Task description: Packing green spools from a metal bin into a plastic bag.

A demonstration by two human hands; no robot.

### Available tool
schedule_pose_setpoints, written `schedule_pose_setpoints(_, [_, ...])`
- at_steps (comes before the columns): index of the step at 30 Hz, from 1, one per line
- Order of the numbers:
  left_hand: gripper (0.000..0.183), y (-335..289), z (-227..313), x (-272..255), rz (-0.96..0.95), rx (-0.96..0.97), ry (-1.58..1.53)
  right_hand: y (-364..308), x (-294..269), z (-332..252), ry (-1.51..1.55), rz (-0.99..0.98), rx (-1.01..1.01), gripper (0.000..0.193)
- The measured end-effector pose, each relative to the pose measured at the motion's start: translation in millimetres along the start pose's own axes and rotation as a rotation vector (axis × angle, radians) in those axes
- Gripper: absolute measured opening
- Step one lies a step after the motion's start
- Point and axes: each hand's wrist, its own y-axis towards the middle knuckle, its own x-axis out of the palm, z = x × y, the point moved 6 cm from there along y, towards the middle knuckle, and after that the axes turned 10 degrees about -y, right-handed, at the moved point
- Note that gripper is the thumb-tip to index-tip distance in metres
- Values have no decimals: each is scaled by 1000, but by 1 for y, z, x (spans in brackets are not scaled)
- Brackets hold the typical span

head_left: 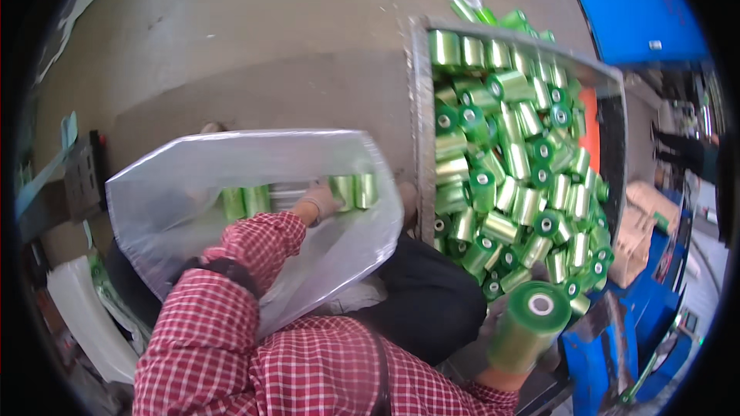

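A large clear plastic bag [193, 156] stands open-mouthed in front of me, with several rolls of green film [247, 202] lying in it. My left hand [320, 202], in a light glove, reaches into the bag. Its fingers close against the near side of a green film roll [344, 192] at the bag's right; the fingertips are partly hidden. Low on the right, my right hand [505, 370] grips a larger-looking roll of green film [528, 331], its white core facing up. The roll hides most of those fingers.
Right of the bag stands a metal-edged bin [422, 108] heaped with green rolls [524, 162]. More rolls [512, 19] lie beyond its far edge. A blue container [640, 8] is at the upper right, cardboard [644, 223] at the right. A person [694, 156] stands farther off.
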Motion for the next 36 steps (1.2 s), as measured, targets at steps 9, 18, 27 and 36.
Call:
schedule_pose_setpoints(9, [36, -236, -26, -5, -329, 529, 218, 127, 156, 307, -1361, -609, 915, 53])
schedule_pose_setpoints(18, [48, -240, -27, 9, -350, 71, -307, 131, -17, 505, -1760, -576, 939, 40])
schedule_pose_setpoints(27, [40, -231, -35, 8, -319, 624, 573, 263, 154, 147, -2433, -1128, -354, 30])
schedule_pose_setpoints(36, [42, -184, -24, -70, -105, 44, 616, 335, -84, 160, -2670, -274, 190, 41])
